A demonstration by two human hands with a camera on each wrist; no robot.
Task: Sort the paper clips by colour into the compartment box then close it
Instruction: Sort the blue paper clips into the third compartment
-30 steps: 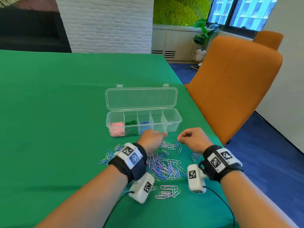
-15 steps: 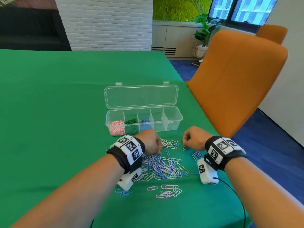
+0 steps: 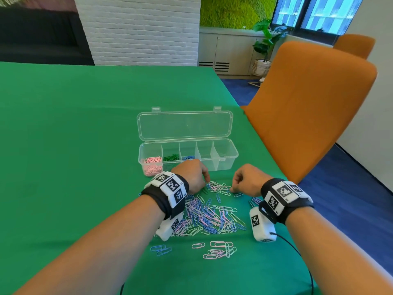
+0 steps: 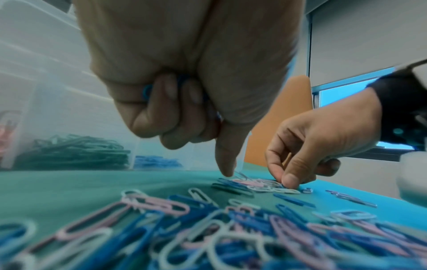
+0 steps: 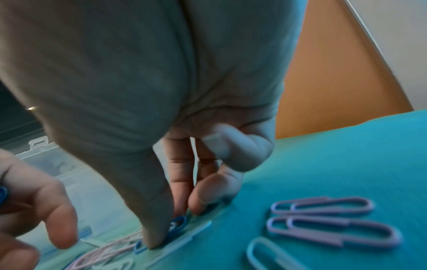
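Observation:
The clear compartment box stands open on the green table, its lid laid back. Its left three compartments hold pink clips, green clips and blue clips. A mixed pile of paper clips lies in front of it. My left hand grips several blue clips in its curled fingers, and its index finger touches a small cluster near the box. My right hand pinches a blue clip against the cloth at that same cluster.
An orange chair stands close to the table's right edge. A few lilac clips lie right of my right hand. More loose pink and blue clips lie nearer to me. A black cable runs from the right wrist camera.
Both hands have stayed over the small cluster by the box. The right hand's fingertips have come down onto the clips, and the left hand has drawn slightly back and left.

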